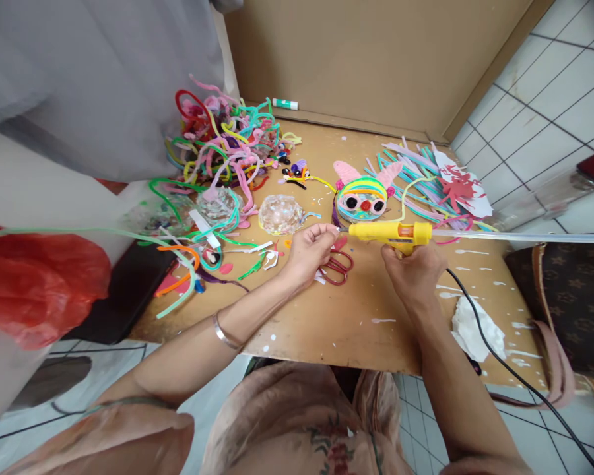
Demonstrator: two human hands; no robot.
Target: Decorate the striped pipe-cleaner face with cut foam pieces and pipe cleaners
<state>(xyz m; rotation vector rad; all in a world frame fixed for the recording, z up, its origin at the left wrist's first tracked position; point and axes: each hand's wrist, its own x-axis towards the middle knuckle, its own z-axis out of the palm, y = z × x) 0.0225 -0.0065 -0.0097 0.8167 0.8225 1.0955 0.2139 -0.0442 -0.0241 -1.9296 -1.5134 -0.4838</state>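
My right hand (410,274) is wrapped round the handle of a yellow glue gun (386,232), with a long clear glue stick (525,236) sticking out of its back. The nozzle points left, at the fingertips of my left hand (311,249). Those fingers are pinched on a tiny whitish piece too small to name. Below them lie red-handled scissors (339,267), flat on the table. Just beyond the glue gun stands a round craft face (361,201) with pink ears, black eyes and a red nose. A clear plastic dome (280,214) sits behind my left hand.
A tangled heap of coloured pipe cleaners (228,142) fills the back left. More straight pipe cleaners (416,175) lie at the back right. A glue stick tube (285,104) rests by the cardboard. The black cord (495,340) passes a crumpled white tissue (478,330) and a brown bag (569,303).
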